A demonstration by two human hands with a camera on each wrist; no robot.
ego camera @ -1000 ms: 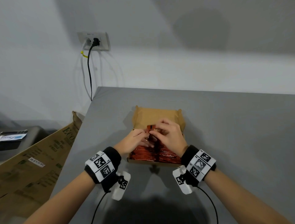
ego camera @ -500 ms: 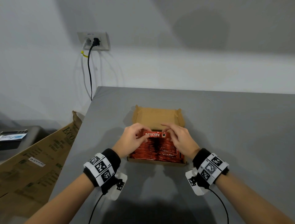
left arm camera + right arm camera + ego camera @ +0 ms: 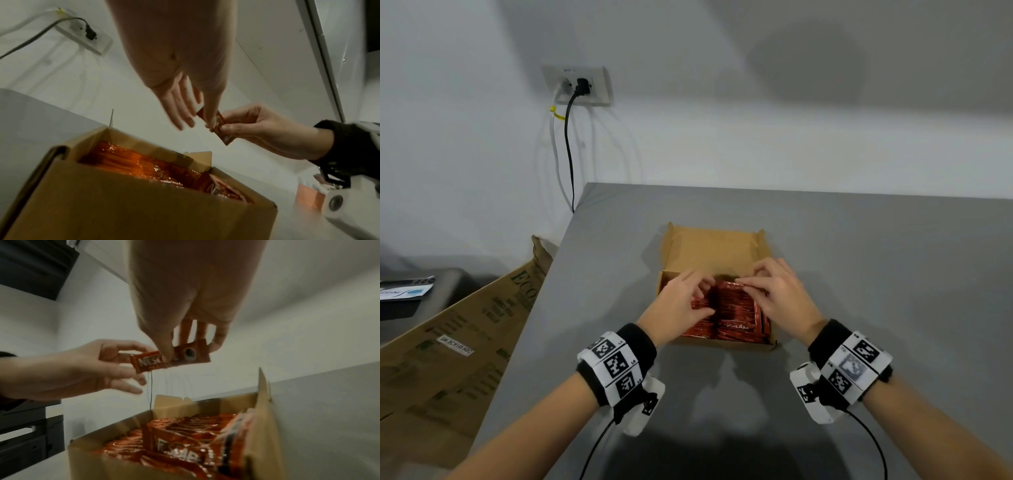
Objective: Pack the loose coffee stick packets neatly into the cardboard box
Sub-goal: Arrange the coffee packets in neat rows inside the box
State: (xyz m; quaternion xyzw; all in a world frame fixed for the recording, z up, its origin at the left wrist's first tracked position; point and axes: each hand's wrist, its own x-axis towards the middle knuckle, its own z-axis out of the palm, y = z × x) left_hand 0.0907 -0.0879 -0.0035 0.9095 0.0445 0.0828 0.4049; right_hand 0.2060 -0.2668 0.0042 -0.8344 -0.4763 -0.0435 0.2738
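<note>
An open cardboard box (image 3: 714, 245) (image 3: 144, 203) (image 3: 264, 402) sits on the grey table (image 3: 876, 274), filled with rows of red coffee stick packets (image 3: 732, 318) (image 3: 133, 160) (image 3: 185, 443). Just above its far end, my right hand (image 3: 748, 286) (image 3: 218, 128) (image 3: 189, 347) pinches one red packet (image 3: 732, 285) (image 3: 223, 134) (image 3: 148, 363) between thumb and fingers, holding it crosswise. My left hand (image 3: 702, 294) (image 3: 191, 116) (image 3: 131, 369) hovers beside the packet's left end. Its fingers are loosely spread and its thumb lies against the packet without gripping it.
The box's lid flap stands up at the back. The table's left edge runs close to the box; a flattened printed carton (image 3: 465, 335) leans below it. A wall socket (image 3: 577, 85) with hanging cables is at the back left.
Half a second ago both hands held the packet level over the box. Now the left hand has loosened off it and only the right hand pinches it, a little further right.
</note>
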